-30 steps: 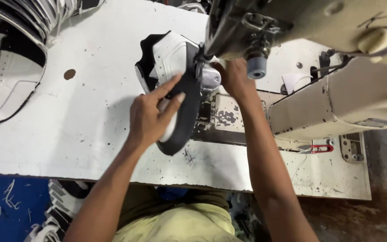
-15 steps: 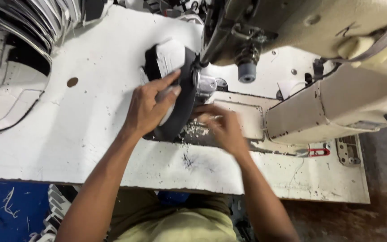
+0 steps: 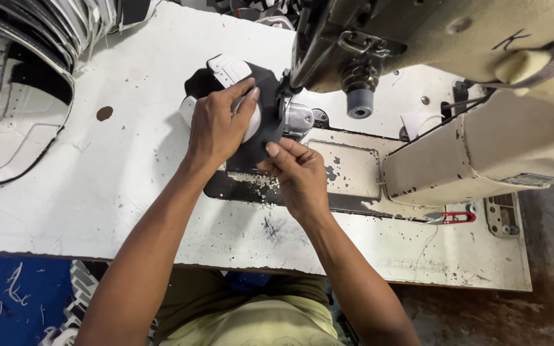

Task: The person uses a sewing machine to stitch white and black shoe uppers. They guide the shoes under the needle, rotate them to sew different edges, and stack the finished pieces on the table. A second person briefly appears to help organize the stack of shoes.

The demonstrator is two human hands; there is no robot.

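No pkgs, labels, signs, screens.

A single head-worn camera looks steeply down from above the person's seat, close over the near edge of the white worktop (image 3: 129, 192). It faces toward the far edge, where the sewing machine (image 3: 456, 77) fills the upper right corner.
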